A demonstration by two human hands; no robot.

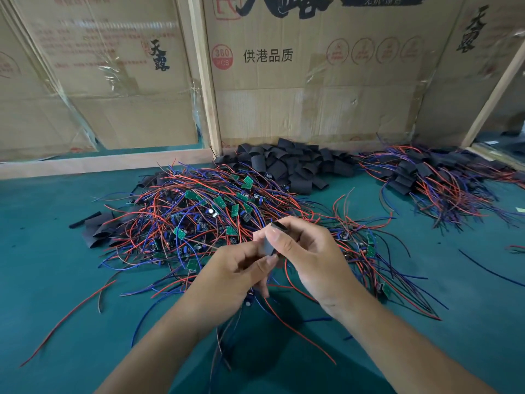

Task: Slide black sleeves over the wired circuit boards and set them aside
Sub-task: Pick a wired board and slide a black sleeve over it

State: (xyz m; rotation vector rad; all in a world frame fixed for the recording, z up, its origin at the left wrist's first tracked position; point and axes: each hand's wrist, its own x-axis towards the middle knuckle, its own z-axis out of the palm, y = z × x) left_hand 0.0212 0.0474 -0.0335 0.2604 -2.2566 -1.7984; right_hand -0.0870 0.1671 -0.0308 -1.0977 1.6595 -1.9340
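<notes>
A black sleeve [270, 240] is held upright between both hands above the table's middle. My right hand [312, 260] grips its upper part with thumb and fingers. My left hand [235, 277] pinches its lower end, and red and blue wires [284, 314] trail down from under that hand. The board inside cannot be seen. Behind the hands lies a big tangle of bare green circuit boards with red and blue wires [204, 217]. A heap of empty black sleeves [292, 163] sits at the back. Sleeved boards with wires [431, 180] are piled at the right.
The green table top [56, 280] runs to cardboard walls [312, 81] with wooden posts at the back. A few flat black sleeves [99, 228] lie left of the tangle. Loose wires [494, 268] stray on the right.
</notes>
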